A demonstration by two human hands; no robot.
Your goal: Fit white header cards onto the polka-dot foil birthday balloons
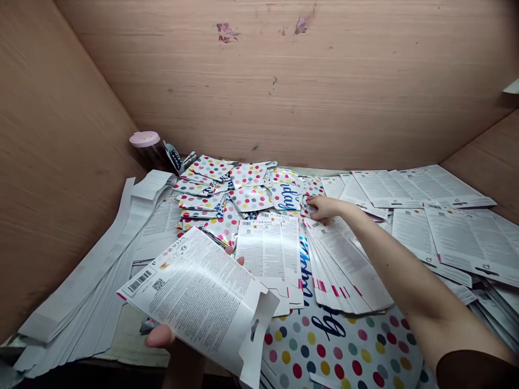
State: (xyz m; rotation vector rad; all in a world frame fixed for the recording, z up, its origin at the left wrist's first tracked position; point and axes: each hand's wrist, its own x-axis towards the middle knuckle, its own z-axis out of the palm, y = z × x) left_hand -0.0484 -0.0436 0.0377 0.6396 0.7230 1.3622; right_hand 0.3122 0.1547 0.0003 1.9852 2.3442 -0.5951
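Note:
My left hand (pixel 161 336) grips a white printed carton sleeve (pixel 203 294) from below, thumb at its near edge and fingertips showing at the far edge. The sleeve has a barcode, a QR code and small text, and its hang-tab flap stands open at the right end. My right hand (pixel 323 208) reaches forward with curled fingers at a folded polka-dot foil piece (pixel 313 185); the fingertips are partly hidden. Stacks of similar folded foil pieces (pixel 250 199), some with blue lettering, lie left of it. A fan of printed sleeves (pixel 344 265) lies under my right wrist.
White flat cartons (pixel 97 281) pile along the left wall. More printed sleeves (pixel 478 237) cover the right side. A pink-lidded cup (pixel 145 139) stands in the back left corner. A large dotted sheet (pixel 340 351) lies in front. Wooden panels (pixel 284 81) enclose the back and sides.

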